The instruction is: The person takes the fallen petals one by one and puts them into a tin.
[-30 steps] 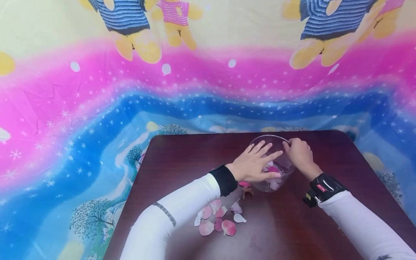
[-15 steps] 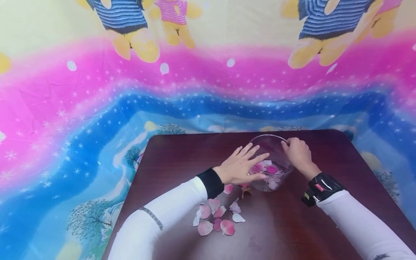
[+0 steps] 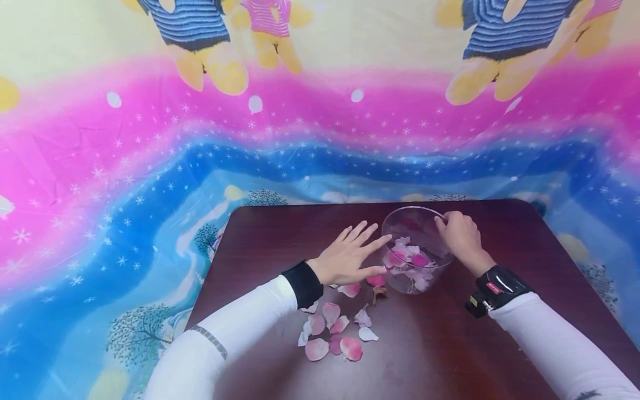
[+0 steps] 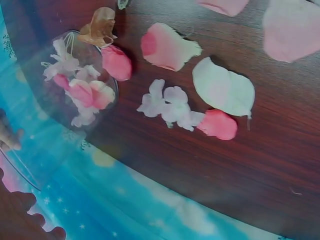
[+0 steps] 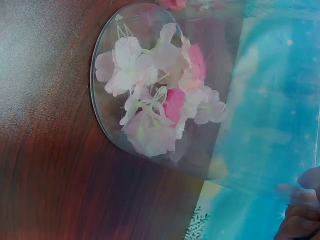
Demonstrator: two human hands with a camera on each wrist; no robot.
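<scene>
on the dark wood table [image 3: 280,233]: one clear glass bowl [image 3: 400,222]; two hands; a scatter of loose petals
bowl: single, upright, towards the far right part of the table; transparent wall, so its contents show through from the side
petals in the bowl [image 3: 407,260]: a small heap of pink and white ones, lying on the bottom; overlapped, so no sure count; the right wrist view shows them through the round base as a cluster of white blossoms with two or three pink ones among them
loose petals [image 3: 332,333]: about ten on the table in front of the bowl, pink, pale pink and white; most in a bunch near the left forearm; two pink ones and a brownish dried one [image 3: 381,293] just beside the bowl's base
left hand [image 3: 347,256]: fingers straight and spread wide, palm down; holds nothing; fingertips just beside the bowl's left wall, the thumb over a pink petal [image 3: 376,280] by the base; whether it touches the glass cannot be told
right hand [image 3: 462,236]: fingers curled over the bowl's right rim, gripping it; thumb side hidden behind the knuckles
wrists: a black band on the left cuff; a black device with a red mark [image 3: 496,289] strapped on the right; both sleeves white
around: a bright printed cloth [image 3: 150,155] in pink, blue and yellow with cartoon bears hangs behind and under the table's edges
in the way: the left hand covers some petals near the bowl
</scene>
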